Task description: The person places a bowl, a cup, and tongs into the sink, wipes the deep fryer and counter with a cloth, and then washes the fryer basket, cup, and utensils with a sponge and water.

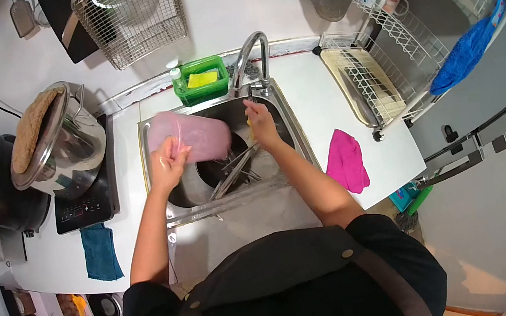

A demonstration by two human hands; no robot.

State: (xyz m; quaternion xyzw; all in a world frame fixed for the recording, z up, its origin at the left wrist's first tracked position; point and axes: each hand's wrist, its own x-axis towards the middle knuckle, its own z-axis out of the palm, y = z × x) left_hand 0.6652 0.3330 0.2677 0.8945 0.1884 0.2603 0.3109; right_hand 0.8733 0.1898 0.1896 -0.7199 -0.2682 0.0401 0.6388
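My left hand (168, 165) is closed on the near edge of a pink, translucent plastic container (205, 134), tilted over the left side of the metal sink (173, 219). My right hand (264, 126) is just below the tap (263, 56), fingers curled, one fingertip up near its dark lever. A sliver of something yellow (251, 130) shows at the hand's left side; most of it is hidden. Under the hands, a dark round pan (207, 173) and several long metal utensils (229, 176) lie in the basin.
A green basket (202, 91) with a yellow sponge (202, 79) stands behind the sink. Left are a steel pot (79, 150) on a black cooktop (84, 209) and a teal cloth (102, 253). Right are a magenta cloth (345, 161) and a wire dish rack (380, 80).
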